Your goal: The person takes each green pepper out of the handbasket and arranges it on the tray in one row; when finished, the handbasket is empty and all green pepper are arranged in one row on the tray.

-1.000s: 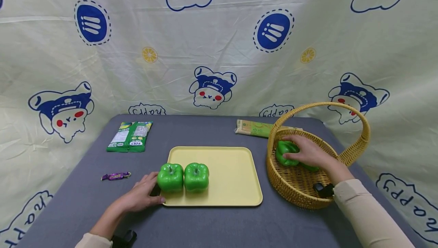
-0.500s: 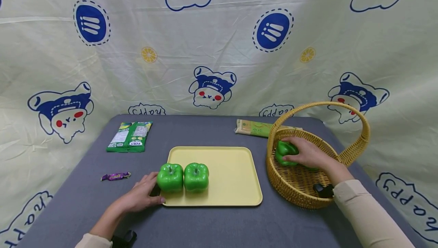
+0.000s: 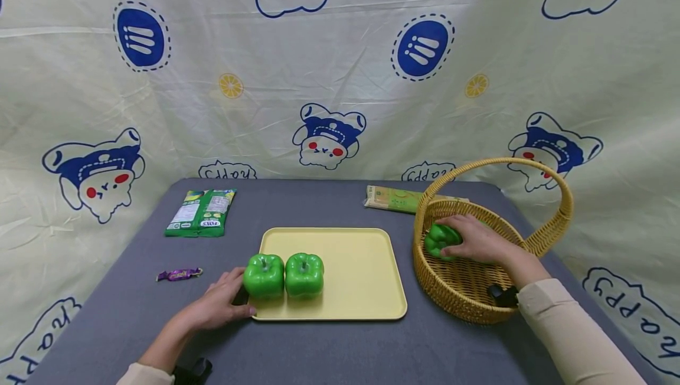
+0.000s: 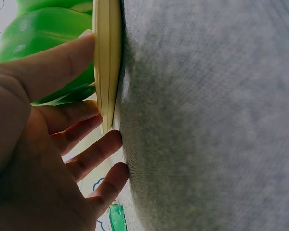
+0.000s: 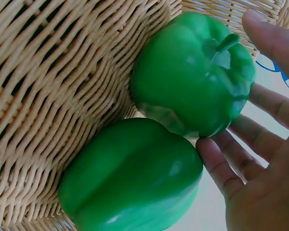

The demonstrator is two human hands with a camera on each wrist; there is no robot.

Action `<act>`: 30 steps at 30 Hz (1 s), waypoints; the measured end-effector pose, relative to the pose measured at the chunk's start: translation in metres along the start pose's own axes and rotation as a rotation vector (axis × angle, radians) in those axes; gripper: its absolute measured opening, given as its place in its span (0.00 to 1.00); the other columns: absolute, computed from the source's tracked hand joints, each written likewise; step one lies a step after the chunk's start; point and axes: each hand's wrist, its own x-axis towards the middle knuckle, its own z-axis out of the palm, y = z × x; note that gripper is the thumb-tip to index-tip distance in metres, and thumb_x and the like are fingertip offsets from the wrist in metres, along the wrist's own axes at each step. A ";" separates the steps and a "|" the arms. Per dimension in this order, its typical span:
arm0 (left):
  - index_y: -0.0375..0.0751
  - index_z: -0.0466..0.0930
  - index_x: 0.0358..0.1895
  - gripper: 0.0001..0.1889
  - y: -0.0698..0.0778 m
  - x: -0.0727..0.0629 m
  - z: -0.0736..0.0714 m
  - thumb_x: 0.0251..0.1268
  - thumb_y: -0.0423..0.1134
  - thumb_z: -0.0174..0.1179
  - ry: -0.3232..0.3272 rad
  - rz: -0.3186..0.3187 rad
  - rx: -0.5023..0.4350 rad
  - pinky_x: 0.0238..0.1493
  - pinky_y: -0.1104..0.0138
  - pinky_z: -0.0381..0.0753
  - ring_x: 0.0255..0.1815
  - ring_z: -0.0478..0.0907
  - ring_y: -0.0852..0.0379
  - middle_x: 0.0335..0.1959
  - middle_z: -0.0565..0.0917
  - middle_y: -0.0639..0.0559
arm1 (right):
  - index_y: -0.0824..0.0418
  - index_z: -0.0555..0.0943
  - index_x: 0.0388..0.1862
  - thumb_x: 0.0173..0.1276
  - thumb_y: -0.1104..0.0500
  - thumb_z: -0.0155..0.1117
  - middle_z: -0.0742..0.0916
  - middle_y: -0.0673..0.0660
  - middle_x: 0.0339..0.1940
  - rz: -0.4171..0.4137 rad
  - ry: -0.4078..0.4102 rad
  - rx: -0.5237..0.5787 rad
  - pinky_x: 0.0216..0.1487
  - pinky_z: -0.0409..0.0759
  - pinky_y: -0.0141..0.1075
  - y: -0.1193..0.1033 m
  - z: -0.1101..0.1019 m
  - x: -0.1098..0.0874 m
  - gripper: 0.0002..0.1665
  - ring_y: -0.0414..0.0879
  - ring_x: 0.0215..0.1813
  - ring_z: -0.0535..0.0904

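Note:
Two green bell peppers, a left one [image 3: 264, 276] and a right one [image 3: 304, 276], stand side by side on the left part of a pale yellow tray [image 3: 358, 273]. My left hand [image 3: 222, 300] rests at the tray's left edge, thumb at the rim and fingers extended along it. Inside a wicker basket [image 3: 451, 296], my right hand [image 3: 475, 239] reaches over a green bell pepper [image 5: 192, 74]; its fingers touch the pepper's side while the thumb stands apart. A second bell pepper [image 5: 135, 178] lies beside it in the right wrist view, mostly hidden by the hand in the head view.
The basket's tall handle [image 3: 504, 162] arches over my right hand. Behind the basket lies a long green-and-tan packet [image 3: 395, 198]. At the left are a green snack bag [image 3: 202, 212] and a purple wrapped candy [image 3: 179, 274]. A printed cloth [image 3: 340, 48] hangs behind the table.
The pepper under my right hand has tipped and shifted slightly left in the basket, and that hand has moved a little down. My left hand and the tray stay put.

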 end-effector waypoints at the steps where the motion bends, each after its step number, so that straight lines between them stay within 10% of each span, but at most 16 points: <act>1: 0.33 0.68 0.64 0.38 0.000 0.000 0.000 0.50 0.47 0.69 0.002 0.002 0.000 0.58 0.36 0.59 0.63 0.63 0.37 0.63 0.69 0.38 | 0.61 0.71 0.64 0.54 0.46 0.72 0.78 0.65 0.58 -0.001 -0.007 -0.005 0.49 0.72 0.53 0.000 0.000 0.000 0.41 0.58 0.54 0.72; 30: 0.32 0.67 0.64 0.38 0.000 0.000 0.000 0.50 0.47 0.69 0.001 -0.009 -0.008 0.60 0.35 0.57 0.65 0.61 0.36 0.64 0.68 0.38 | 0.61 0.67 0.68 0.54 0.45 0.71 0.76 0.67 0.60 -0.009 -0.004 -0.003 0.53 0.70 0.55 0.000 0.003 -0.001 0.45 0.59 0.56 0.70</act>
